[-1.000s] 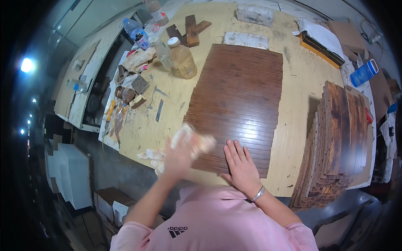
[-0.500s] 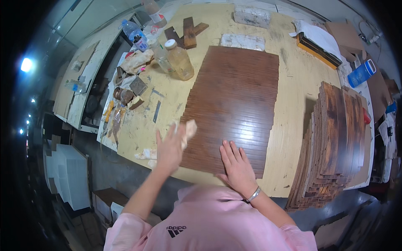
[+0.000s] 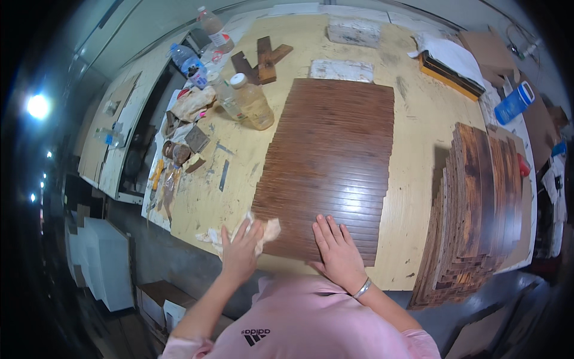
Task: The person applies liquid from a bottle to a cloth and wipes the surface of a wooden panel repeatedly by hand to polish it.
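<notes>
The dark brown slatted panel (image 3: 329, 149) lies flat on the yellowish table (image 3: 412, 179) before you. Your right hand (image 3: 342, 254) rests palm down on its near edge, fingers extended and slightly apart. At the near left corner, your left hand (image 3: 240, 254) covers a pale cloth (image 3: 270, 232), fingers a little spread; whether they grip it, I cannot tell. Stacked brown boards (image 3: 475, 197) stand farther right.
</notes>
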The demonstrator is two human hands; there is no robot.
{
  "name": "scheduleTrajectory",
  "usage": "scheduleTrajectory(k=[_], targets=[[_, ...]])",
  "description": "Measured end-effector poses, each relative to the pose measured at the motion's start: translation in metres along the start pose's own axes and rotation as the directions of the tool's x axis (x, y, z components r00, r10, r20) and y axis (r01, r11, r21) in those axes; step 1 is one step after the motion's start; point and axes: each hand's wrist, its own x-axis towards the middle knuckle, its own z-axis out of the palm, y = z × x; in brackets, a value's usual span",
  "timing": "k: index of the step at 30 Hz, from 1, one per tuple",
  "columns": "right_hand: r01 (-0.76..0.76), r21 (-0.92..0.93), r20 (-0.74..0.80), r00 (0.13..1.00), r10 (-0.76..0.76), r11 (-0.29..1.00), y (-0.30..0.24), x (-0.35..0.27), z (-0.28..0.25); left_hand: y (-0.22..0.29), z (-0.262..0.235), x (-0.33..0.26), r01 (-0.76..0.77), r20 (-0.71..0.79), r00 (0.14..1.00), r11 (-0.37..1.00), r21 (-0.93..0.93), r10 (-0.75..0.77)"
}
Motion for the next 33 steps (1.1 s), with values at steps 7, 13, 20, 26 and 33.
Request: scheduleTrajectory(k=[7,13,20,26,33], targets=[[-0.001,0.017,-0.017,1.000,0.001,1.000,-0.006,0.002,-0.004,-0.021,-0.003,0.088,0.033,-0.112,0.993,0.999,-0.016,-0.035],[-0.049,0.022,0.054,0.997,0.048,0.999,-0.003,0.006,-0.017,-0.006,-0.006,0.029,-0.021,0.042,0.999,1.000,0.001,0.021],[-0.069,0.089,0.059,0.996,0.064,0.994,0.000,0.015,-0.012,-0.007,-0.005,0.114,-0.010,-0.084,0.996,1.000,0.012,0.011],[-0.079,0.004,0.090,0.993,0.078,0.997,-0.002,0.016,-0.021,-0.016,-0.007,0.054,-0.053,0.030,0.998,0.998,0.029,0.052],[-0.080,0.027,0.101,0.992,0.076,0.996,-0.001,0.017,-0.014,-0.021,-0.005,0.158,-0.051,-0.170,0.984,0.997,0.061,0.060]])
